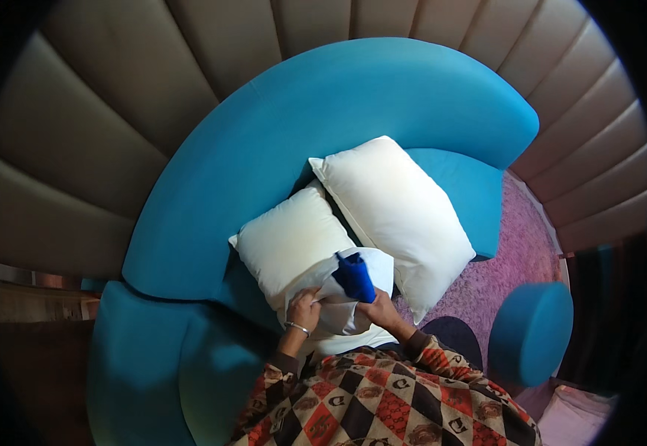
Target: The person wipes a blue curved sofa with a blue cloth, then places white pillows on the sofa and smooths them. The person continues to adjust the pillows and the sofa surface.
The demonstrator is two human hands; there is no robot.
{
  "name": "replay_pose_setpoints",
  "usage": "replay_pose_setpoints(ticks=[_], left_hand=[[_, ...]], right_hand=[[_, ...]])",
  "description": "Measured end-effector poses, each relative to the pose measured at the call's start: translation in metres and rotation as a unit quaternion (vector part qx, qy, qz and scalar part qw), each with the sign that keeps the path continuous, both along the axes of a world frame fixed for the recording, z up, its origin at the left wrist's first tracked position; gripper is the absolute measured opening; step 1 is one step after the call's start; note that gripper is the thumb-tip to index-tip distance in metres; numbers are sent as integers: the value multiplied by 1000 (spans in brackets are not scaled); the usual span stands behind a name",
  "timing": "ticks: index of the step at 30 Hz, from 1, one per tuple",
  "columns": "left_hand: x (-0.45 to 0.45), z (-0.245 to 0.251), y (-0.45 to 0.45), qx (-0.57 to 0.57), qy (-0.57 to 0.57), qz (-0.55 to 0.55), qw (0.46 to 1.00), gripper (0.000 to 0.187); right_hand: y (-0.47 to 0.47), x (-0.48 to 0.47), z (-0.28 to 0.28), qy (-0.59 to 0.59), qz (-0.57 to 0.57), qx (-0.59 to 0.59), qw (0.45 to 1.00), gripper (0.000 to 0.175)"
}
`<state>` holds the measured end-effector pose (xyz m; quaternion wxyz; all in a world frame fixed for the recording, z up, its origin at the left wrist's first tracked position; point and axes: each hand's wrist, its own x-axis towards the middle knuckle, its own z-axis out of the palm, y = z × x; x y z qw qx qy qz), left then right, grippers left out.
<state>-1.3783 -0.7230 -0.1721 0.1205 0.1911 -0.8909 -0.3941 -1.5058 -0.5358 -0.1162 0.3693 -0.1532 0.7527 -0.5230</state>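
Observation:
My left hand [304,310], with a metal bangle at the wrist, pinches the edge of a thin white fabric piece [380,266], possibly a pillowcase. In my right hand [382,311] is a folded or rolled blue cloth [355,279]; its upper end sticks out over the white fabric. The right fingers also seem to touch that fabric, but they are partly hidden. Just beyond my hands a smaller white pillow [295,237] lies on the sofa, its near end under the fabric. To its right rests a larger white pillow [396,206], tilted across the seat.
A curved turquoise sofa [334,95] wraps around in front, with another seat section [139,357] at left. Padded brown wall panels [134,72] stand behind. At right are a pink shaggy rug [515,234] and a round turquoise ottoman [531,334].

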Motion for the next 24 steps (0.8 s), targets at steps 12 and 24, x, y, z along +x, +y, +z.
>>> replay_pose_setpoints(ticks=[12,24], left_hand=[[15,63,-21,-110,120,115,980,31],[61,-46,33,-57,-232,-19,971,46]], right_hand=[[-34,-1,11,82,83,-98,988,32],[26,3,-96,333,188,160,910,24]])
